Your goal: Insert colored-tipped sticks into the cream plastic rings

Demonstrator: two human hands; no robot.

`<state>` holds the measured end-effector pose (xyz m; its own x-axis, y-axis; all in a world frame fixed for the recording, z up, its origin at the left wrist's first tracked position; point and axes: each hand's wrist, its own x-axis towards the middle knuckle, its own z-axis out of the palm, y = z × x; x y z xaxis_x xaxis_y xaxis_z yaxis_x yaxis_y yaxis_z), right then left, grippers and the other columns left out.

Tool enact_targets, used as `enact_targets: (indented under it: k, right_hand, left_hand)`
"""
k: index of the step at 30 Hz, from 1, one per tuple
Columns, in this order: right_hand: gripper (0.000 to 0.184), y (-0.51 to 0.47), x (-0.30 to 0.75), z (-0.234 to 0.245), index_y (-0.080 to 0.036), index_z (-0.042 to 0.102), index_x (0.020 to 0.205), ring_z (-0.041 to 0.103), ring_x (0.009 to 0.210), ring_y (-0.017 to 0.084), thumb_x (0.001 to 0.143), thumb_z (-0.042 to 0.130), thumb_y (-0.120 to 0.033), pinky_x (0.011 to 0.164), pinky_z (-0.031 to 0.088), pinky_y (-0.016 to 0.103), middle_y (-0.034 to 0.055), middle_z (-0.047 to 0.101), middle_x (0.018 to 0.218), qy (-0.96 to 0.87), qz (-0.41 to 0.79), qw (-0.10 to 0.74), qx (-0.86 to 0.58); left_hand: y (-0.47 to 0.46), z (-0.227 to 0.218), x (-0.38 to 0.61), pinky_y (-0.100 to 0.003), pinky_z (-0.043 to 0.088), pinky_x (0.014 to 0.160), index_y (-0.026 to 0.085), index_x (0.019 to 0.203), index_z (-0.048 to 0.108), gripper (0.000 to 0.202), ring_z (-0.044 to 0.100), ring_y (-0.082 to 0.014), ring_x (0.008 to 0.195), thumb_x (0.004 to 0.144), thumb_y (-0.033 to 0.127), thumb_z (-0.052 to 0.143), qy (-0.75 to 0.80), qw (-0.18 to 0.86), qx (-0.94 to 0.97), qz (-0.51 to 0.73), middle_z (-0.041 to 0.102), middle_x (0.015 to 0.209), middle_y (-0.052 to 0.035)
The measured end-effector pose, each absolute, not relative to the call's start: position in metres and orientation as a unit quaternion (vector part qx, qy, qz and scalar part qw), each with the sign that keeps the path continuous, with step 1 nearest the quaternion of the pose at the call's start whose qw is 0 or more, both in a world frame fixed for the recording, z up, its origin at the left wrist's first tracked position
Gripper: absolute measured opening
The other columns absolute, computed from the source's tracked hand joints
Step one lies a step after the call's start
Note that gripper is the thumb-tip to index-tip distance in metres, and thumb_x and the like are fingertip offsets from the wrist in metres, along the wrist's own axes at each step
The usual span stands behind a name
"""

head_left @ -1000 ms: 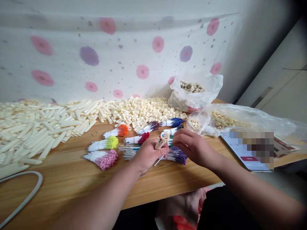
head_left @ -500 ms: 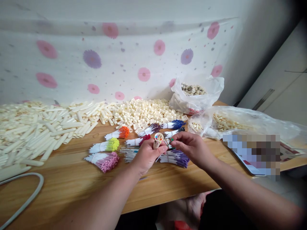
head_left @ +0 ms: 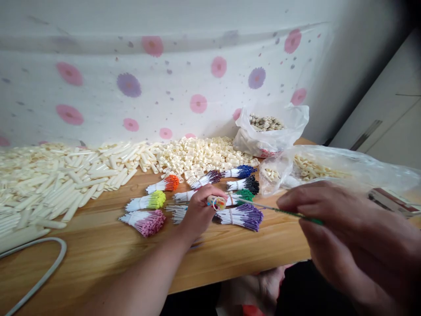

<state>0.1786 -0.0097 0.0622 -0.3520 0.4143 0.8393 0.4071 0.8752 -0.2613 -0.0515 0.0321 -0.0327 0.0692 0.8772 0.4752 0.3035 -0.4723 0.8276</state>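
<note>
My left hand (head_left: 199, 214) is closed around a small cream pen part (head_left: 215, 202), a round tube whose open end faces me with several coloured bits inside. My right hand (head_left: 358, 241), large and blurred near the camera, pinches a thin pen refill (head_left: 268, 207) with a green end. The refill slants left toward the cream part; whether its far tip touches it I cannot tell. Around my left hand lie banded refill bundles: green (head_left: 245, 196), violet (head_left: 243, 217), black (head_left: 248, 185) and pink (head_left: 149, 221). My left hand partly covers some bundles.
Cream pen barrels (head_left: 70, 182) heap on the left, with short slotted cream parts (head_left: 200, 158) behind the bundles. Plastic bags of parts (head_left: 271, 131) stand at the back right. A white cable (head_left: 55, 259) curves at the left front. The wooden table's edge (head_left: 237, 280) runs below my hands.
My right hand has moved right and closer to the camera, drawing the green-ended refill out lengthwise. My left hand still holds the cream part, now tilted lower.
</note>
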Motion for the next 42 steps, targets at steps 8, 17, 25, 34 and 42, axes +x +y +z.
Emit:
enact_targets:
  k: [8,17,25,34,42]
  right_hand:
    - [0.011,-0.006,0.160,0.068,-0.016,0.063,0.085,0.067,0.078,0.013,0.084,0.053,-0.013,0.070,0.055,0.020,0.0069,0.070,0.082,-0.884,-0.046,0.431,-0.175]
    - [0.011,-0.012,0.163,0.062,-0.018,0.063,0.082,0.067,0.077,0.015,0.083,0.053,-0.012,0.071,0.056,0.023,0.0055,0.070,0.079,-0.863,-0.020,0.457,-0.214]
    - [0.025,0.002,0.137,0.054,-0.022,0.058,0.094,0.067,0.076,0.017,0.077,0.055,-0.005,0.067,0.057,0.031,0.0067,0.069,0.082,-0.857,0.016,0.486,-0.169]
    - [0.019,0.006,0.137,0.046,-0.021,0.058,0.094,0.063,0.074,0.015,0.081,0.054,-0.007,0.063,0.053,0.027,0.0048,0.066,0.081,-0.830,0.063,0.507,-0.222]
    - [0.021,0.020,0.138,0.027,-0.019,0.062,0.095,0.057,0.081,0.015,0.081,0.055,-0.005,0.069,0.050,0.030,0.0060,0.058,0.092,-0.848,0.005,0.472,-0.242]
  left_hand:
    - [0.033,-0.034,-0.049,-0.028,0.044,0.073,0.018,0.076,0.066,0.008,0.057,-0.0149,0.074,0.077,0.015,0.059,0.429,0.272,0.691,0.514,0.063,0.077,-0.0013]
    - [0.034,-0.035,-0.049,-0.027,0.043,0.069,0.019,0.077,0.067,0.006,0.056,-0.0134,0.069,0.077,0.016,0.061,0.415,0.271,0.689,0.529,0.062,0.073,-0.0003]
    - [0.034,-0.035,-0.048,-0.029,0.044,0.068,0.018,0.073,0.066,0.012,0.056,-0.0153,0.070,0.078,0.028,0.063,0.409,0.292,0.684,0.529,0.063,0.073,-0.0016]
    - [0.036,-0.038,-0.054,-0.029,0.041,0.070,0.019,0.081,0.067,0.022,0.054,-0.0169,0.075,0.078,0.041,0.065,0.401,0.252,0.708,0.524,0.060,0.077,-0.0029]
    - [0.027,-0.027,-0.054,-0.035,0.041,0.082,0.018,0.105,0.062,0.053,0.051,-0.0213,0.090,0.086,0.060,0.036,0.387,0.234,0.740,0.498,0.053,0.092,-0.0078]
